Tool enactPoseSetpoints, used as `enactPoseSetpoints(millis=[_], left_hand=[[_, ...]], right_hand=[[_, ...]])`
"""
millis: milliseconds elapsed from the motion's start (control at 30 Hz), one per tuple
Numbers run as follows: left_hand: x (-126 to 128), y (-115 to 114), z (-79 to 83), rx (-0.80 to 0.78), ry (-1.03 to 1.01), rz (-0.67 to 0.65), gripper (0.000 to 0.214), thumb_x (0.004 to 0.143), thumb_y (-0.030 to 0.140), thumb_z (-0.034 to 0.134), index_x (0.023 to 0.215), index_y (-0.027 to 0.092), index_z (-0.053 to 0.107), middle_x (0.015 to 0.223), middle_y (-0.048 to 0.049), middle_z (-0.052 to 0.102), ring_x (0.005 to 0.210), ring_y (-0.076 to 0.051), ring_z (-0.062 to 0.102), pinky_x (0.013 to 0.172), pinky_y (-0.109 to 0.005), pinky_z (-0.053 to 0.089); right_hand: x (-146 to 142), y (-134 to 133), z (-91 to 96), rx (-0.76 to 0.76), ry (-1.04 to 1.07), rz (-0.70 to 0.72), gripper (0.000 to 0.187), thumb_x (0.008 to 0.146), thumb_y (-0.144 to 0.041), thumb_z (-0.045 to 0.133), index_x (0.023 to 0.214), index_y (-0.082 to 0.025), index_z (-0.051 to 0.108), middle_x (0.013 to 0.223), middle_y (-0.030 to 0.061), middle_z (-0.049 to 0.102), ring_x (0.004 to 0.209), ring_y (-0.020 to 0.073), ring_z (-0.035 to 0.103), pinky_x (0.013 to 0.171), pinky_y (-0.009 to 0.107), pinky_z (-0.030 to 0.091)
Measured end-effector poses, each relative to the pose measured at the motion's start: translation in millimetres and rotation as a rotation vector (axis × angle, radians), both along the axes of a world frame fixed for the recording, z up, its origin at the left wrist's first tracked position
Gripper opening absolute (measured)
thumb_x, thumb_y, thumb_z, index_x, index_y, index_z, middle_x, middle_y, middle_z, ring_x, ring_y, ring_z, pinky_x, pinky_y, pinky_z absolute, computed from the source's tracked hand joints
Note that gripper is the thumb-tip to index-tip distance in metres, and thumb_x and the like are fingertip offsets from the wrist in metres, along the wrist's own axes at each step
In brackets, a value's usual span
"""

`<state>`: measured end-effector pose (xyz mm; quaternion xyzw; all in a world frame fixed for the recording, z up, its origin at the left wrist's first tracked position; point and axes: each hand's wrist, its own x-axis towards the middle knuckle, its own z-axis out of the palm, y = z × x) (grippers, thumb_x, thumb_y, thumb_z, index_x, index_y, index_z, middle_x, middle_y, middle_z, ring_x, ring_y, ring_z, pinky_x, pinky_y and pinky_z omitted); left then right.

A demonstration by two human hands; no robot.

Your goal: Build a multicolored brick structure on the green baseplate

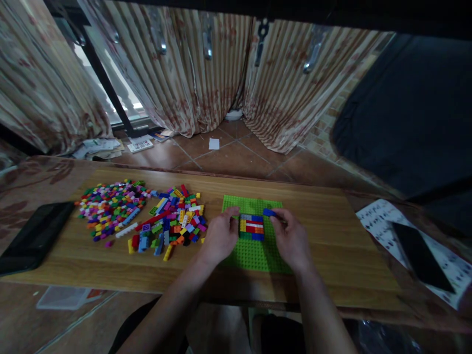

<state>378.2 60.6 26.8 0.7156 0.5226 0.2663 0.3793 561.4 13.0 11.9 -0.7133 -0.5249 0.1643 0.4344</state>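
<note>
A small rectangular block of toy building bricks (252, 226), with rows of blue, grey, red, white, yellow and green, sits on a green studded baseplate (247, 258). My right hand (292, 237) pinches a dark blue building brick (269, 212) between thumb and fingers, by the block's upper right corner. On the other side, my left hand (221, 236) is closed, its fingers curled close against the block's left edge. Whether anything lies between those fingertips is hidden.
Left of the baseplate, a heap of larger mixed bricks (173, 221) and a pile of smaller ones (110, 206) cover the wooden board (332, 246). A black tablet-like object (35, 236) lies far left. At right, a dark phone (422, 255) rests on a printed sheet (379, 216).
</note>
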Motion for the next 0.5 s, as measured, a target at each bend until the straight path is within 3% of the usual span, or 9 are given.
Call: enactPoseSetpoints(millis=[500], left_hand=[[4, -1, -1.2, 0.006, 0.014, 0.007, 0.040, 0.088, 0.007, 0.045, 0.125, 0.014, 0.059, 0.114, -0.0077, 0.073, 0.108, -0.022, 0.068, 0.103, -0.038, 0.049]], right_hand=[[-25, 12, -4.4, -0.018, -0.180, 0.144, 0.022, 0.088, -0.029, 0.055, 0.102, -0.022, 0.072, 0.116, 0.0104, 0.061, 0.113, 0.0279, 0.054, 0.101, 0.047, 0.044]])
